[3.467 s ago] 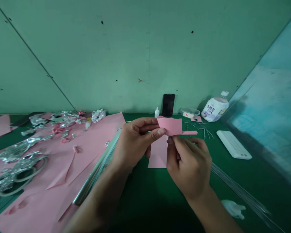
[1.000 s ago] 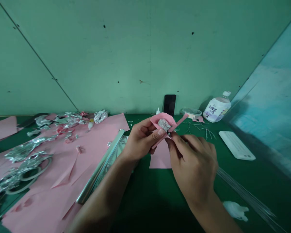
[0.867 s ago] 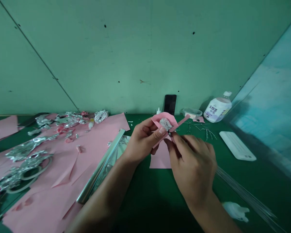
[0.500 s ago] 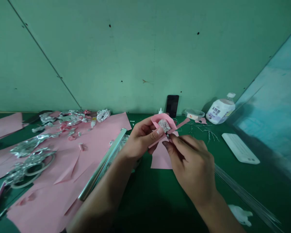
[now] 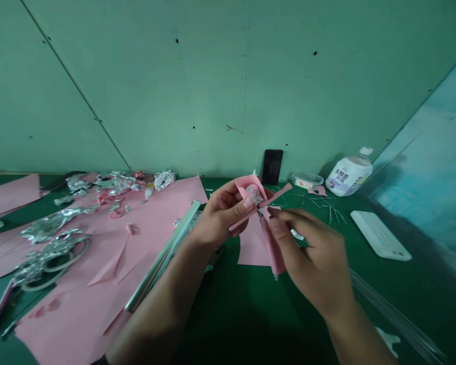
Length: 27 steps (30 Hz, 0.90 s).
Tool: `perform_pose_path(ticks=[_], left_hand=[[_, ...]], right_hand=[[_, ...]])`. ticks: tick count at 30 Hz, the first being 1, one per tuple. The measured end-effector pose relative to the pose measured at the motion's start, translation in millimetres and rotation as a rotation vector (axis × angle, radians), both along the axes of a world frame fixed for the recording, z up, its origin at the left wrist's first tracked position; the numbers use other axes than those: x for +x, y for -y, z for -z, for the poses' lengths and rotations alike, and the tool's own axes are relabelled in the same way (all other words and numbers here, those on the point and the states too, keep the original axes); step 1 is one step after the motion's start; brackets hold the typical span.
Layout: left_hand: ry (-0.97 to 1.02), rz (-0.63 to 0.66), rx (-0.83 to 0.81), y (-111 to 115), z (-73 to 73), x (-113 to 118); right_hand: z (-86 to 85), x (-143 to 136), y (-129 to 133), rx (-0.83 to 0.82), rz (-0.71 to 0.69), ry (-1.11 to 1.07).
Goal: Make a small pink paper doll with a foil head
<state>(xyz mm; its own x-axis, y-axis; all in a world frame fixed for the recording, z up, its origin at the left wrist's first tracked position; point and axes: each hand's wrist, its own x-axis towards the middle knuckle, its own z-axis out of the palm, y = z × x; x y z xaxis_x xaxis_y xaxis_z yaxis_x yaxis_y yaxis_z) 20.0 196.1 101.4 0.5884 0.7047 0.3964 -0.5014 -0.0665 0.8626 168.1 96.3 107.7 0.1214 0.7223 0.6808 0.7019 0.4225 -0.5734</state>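
Observation:
A cupped piece of pink paper with a ball of crumpled foil inside is pinched in my left hand, the thumb pressing on its near edge. A narrow pink strip sticks out to the right. Below the foil, a pink-wrapped stem slants down toward me, a small silvery tip at its lower end. Beside the stem is my right hand, fingers curled and thumb and forefinger close together, slightly blurred. What they pinch is hidden. A shiny scrap shows under its fingers.
Pink sheets, crumpled foil and scissors cover the left side. A foil roll lies by my left forearm. Toward the right are a phone, a plastic tub, a bottle, a white slab and thin wires.
My right hand has moved slightly right and down, away from the base of the foil ball. The pink-wrapped stem now shows. The pink cup has tipped slightly in my left hand.

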Motion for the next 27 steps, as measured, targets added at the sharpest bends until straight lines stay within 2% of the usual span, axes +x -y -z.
perform_pose_path(ticks=[4, 6, 9, 12, 19, 27], left_hand=[[0.016, 0.073, -0.006, 0.5, -0.4, -0.8], [0.017, 0.156, -0.017, 2.1, -0.5, -0.1], [0.006, 0.265, -0.032, 5.5, 0.2, 2.6], [-0.046, 0.317, -0.045, 9.3, 1.5, 5.8], [-0.118, 0.329, -0.072, 10.6, 3.2, 8.0], [-0.228, 0.394, -0.074, 8.0, -0.5, 7.9]], right_hand=[[-0.5, 16.3, -0.5, 0.1, 0.134, -0.162], [0.1, 23.4, -2.1, 0.048, 0.074, -0.266], [-1.2, 29.8, -3.0, -0.079, -0.09, -0.356], [-6.2, 30.8, -0.7, -0.168, -0.174, -0.34], [-18.1, 27.2, 5.1, -0.336, -0.141, -0.356], [-15.9, 27.3, 3.4, -0.315, -0.097, -0.278]])
